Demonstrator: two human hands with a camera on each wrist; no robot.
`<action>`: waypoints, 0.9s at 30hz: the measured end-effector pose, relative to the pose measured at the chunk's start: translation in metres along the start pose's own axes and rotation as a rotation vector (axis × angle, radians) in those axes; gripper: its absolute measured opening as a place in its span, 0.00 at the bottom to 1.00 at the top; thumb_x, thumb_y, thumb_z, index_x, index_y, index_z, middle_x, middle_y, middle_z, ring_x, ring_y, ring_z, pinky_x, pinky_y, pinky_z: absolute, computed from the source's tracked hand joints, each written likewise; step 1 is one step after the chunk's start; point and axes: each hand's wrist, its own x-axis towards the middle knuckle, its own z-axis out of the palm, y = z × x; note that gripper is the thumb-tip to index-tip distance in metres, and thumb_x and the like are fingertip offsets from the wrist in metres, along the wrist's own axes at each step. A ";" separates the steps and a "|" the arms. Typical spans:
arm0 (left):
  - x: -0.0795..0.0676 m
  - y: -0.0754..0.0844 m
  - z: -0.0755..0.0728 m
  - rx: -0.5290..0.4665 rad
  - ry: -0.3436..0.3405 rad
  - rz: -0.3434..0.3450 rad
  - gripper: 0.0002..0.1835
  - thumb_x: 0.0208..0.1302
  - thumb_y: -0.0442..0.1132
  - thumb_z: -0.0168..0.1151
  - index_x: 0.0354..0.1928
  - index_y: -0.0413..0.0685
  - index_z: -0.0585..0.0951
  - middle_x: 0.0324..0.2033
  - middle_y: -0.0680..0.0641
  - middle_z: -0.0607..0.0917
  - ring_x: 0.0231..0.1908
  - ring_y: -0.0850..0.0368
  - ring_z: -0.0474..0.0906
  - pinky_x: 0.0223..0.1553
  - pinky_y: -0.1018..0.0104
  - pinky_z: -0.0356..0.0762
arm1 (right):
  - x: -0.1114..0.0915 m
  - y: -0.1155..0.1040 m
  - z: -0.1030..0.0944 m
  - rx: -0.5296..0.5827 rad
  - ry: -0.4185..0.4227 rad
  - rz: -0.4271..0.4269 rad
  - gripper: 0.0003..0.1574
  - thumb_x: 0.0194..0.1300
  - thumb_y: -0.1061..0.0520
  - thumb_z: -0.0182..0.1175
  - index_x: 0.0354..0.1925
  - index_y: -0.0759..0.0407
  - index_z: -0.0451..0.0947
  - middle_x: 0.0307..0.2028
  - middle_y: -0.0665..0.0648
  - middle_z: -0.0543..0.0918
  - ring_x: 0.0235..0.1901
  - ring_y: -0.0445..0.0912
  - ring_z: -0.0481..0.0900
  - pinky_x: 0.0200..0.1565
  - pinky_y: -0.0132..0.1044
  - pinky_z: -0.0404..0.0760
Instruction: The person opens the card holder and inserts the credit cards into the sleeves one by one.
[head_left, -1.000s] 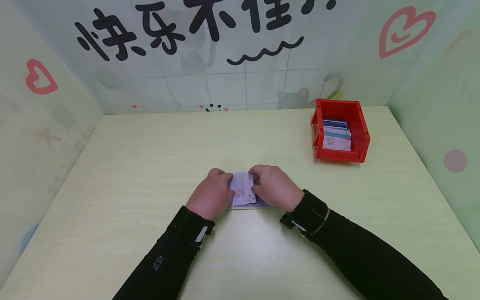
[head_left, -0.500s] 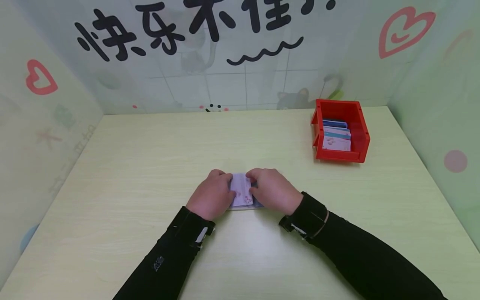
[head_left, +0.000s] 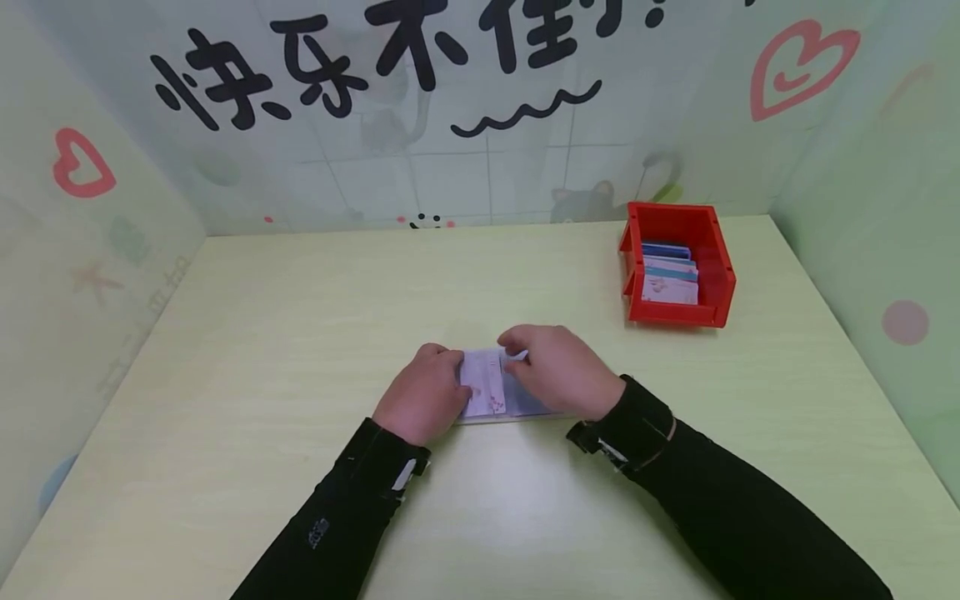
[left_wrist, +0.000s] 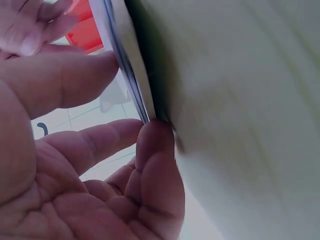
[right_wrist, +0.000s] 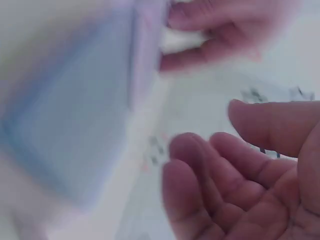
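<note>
On the table lies a flat, thin layered item. A pinkish-white floral card (head_left: pixel 482 385) covers its left part, and a blue-grey sheet (head_left: pixel 523 402) shows on the right. At its left end my left hand (head_left: pixel 420 396) grips the edge. In the left wrist view the thumb (left_wrist: pixel 95 75) presses one face of the layered edge (left_wrist: pixel 132 55), while fingertips meet the other side. My right hand (head_left: pixel 562 371) hovers over the right part, partly hiding it. The right wrist view shows its thumb and fingers (right_wrist: pixel 182 185) loosely curved, apart, and holding nothing; the sheet is blurred there.
A red plastic bin (head_left: pixel 678 314) stands at the back right of the pale wooden table (head_left: pixel 300 317). Several cards (head_left: pixel 670 290) stand upright inside it. Printed panels (head_left: pixel 420 175) close off the back and both sides.
My right hand has let go of the floral card's right edge and lifted slightly away to the right, uncovering more blue-grey sheet. The left hand keeps its place. The head view shifts slightly.
</note>
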 end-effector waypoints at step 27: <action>-0.003 -0.005 -0.002 -0.104 0.106 -0.029 0.33 0.73 0.51 0.62 0.73 0.42 0.74 0.75 0.36 0.71 0.77 0.38 0.65 0.75 0.38 0.65 | 0.027 0.148 -0.113 -0.267 0.124 0.341 0.39 0.62 0.60 0.71 0.69 0.69 0.73 0.52 0.71 0.86 0.51 0.66 0.77 0.63 0.68 0.78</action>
